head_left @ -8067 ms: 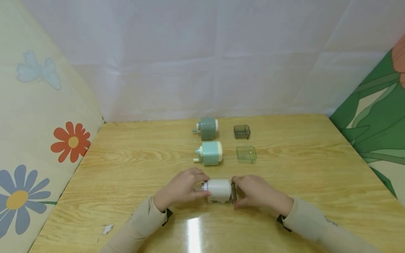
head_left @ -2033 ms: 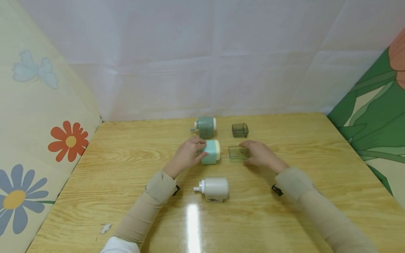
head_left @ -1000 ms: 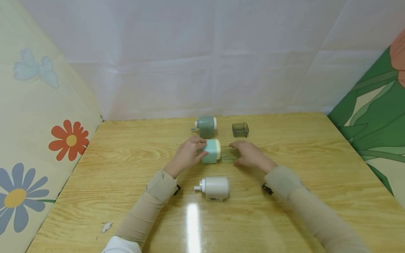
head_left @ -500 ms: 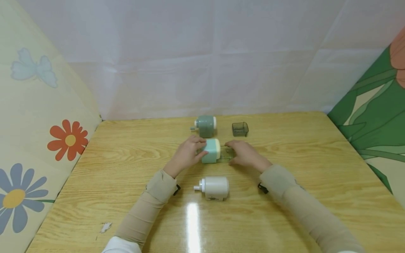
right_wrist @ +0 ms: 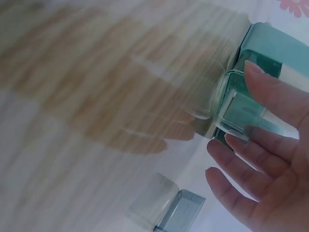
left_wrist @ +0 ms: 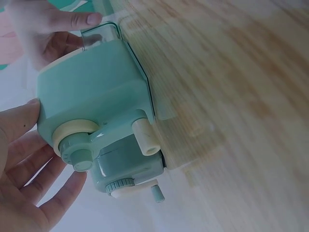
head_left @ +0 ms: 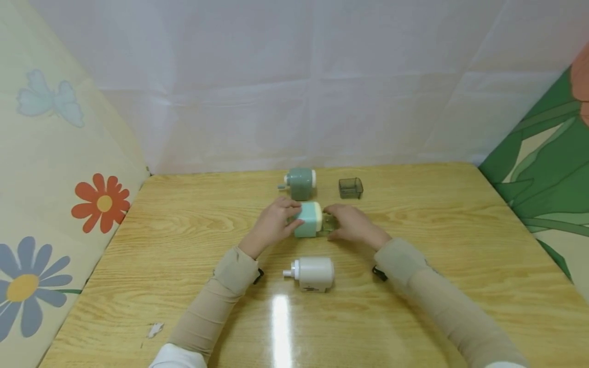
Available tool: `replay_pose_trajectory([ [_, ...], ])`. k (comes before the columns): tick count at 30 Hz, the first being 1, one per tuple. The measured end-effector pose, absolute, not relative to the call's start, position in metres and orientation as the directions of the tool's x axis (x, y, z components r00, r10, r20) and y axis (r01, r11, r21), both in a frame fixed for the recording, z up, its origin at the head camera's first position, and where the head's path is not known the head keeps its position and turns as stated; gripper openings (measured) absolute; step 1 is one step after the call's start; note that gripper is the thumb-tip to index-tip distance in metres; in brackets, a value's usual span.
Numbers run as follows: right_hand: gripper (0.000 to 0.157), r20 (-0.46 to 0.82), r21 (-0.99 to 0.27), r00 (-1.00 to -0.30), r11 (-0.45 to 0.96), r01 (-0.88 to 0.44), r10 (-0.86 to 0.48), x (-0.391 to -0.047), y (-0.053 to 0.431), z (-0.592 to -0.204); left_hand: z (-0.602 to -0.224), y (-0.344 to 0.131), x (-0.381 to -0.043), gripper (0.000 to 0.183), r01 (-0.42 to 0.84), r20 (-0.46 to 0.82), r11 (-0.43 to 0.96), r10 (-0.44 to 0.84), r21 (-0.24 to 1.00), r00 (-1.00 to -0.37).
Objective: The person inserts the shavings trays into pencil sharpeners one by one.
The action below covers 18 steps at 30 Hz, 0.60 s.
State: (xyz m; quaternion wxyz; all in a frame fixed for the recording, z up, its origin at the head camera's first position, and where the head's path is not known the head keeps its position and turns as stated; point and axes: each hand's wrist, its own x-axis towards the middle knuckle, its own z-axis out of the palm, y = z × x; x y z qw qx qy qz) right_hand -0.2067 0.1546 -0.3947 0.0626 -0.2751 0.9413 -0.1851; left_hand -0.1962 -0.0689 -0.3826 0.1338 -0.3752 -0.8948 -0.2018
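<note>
My left hand (head_left: 271, 225) holds the crank end of a light teal pencil sharpener (head_left: 307, 220) with a cream rim, thumb and fingers on either side. In the left wrist view the sharpener's crank handle (left_wrist: 145, 137) points away from the palm. From the right, my right hand (head_left: 352, 223) pinches a clear green shavings drawer (head_left: 328, 223) between thumb and fingers. The drawer's inner end is inside the sharpener; its outer part still sticks out, as the right wrist view shows at the drawer's clear wall (right_wrist: 239, 104).
A cream pencil sharpener (head_left: 315, 272) lies nearer on the wooden table (head_left: 207, 204). Behind stands a dark green pencil sharpener (head_left: 301, 183), with a smoky clear drawer (head_left: 350, 188) apart to its right. A white cloth (head_left: 230, 102) rises behind the table.
Both hands left the cream sharpener for the teal one. Over the last two seconds, my right hand slid the clear drawer leftward, partly into the teal sharpener; my left hand stayed put.
</note>
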Motion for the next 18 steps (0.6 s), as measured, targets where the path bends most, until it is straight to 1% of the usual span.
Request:
replay_pose_trajectory([
  [11, 0.065, 0.052, -0.395, -0.809, 0.732, -0.555, -0.586, -0.2094, 0.1509, -0.3964, -0.3829, -0.0693, -0.1963, 0.030, 0.726, 0.399, 0.637, 0.614, 0.258, -0.681],
  [14, 0.065, 0.048, -0.396, -0.810, 0.733, -0.552, -0.584, -0.2090, 0.1500, -0.3949, -0.3827, -0.0695, -0.1967, 0.030, 0.728, 0.401, 0.635, 0.615, 0.260, -0.679],
  [18, 0.066, 0.008, -0.414, -0.830, 0.754, -0.510, -0.557, -0.2081, 0.1463, -0.3919, -0.3830, -0.0699, -0.1973, 0.030, 0.728, 0.400, 0.633, 0.615, 0.262, -0.679],
])
